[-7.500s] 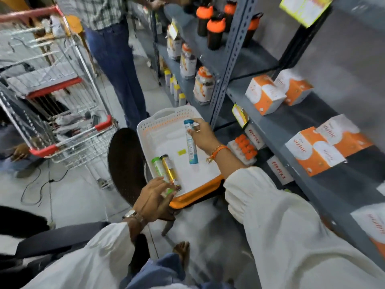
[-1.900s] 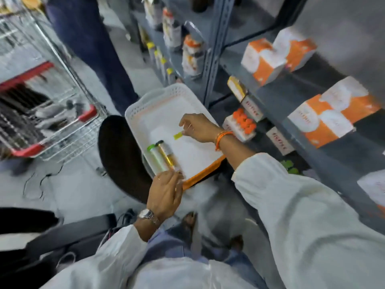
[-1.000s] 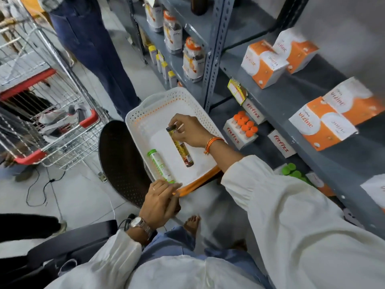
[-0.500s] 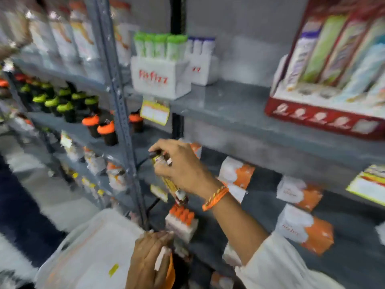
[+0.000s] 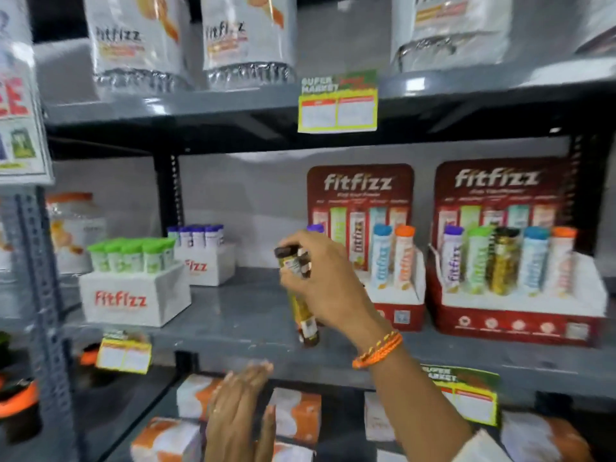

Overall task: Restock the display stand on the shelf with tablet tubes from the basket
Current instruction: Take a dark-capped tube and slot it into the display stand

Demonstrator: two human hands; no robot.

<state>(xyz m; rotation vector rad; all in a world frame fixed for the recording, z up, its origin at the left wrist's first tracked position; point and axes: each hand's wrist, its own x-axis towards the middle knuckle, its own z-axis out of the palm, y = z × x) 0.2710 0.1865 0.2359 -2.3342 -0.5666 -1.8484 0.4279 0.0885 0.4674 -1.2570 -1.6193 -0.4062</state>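
My right hand (image 5: 325,280) is raised in front of the middle shelf and grips a gold tablet tube (image 5: 301,306) with a dark cap, held nearly upright. Right behind it stands a red display stand (image 5: 401,305) holding a purple, a blue and an orange tube, with part of its row hidden by my hand. A second red display stand (image 5: 520,315) to the right holds several tubes. My left hand (image 5: 238,416) hovers low in front of the lower shelf, fingers apart and holding nothing. The basket is out of view.
A white box of green-capped tubes (image 5: 133,285) and one of purple-capped tubes (image 5: 205,258) stand on the grey shelf (image 5: 240,325) to the left. Pouches line the top shelf. Orange-and-white cartons (image 5: 293,418) sit below. A metal upright (image 5: 43,311) rises at left.
My right hand lifted the gold tube out of the basket and up to the middle shelf. My view swung from the basket to the display stands. My left hand let go of the basket rim.
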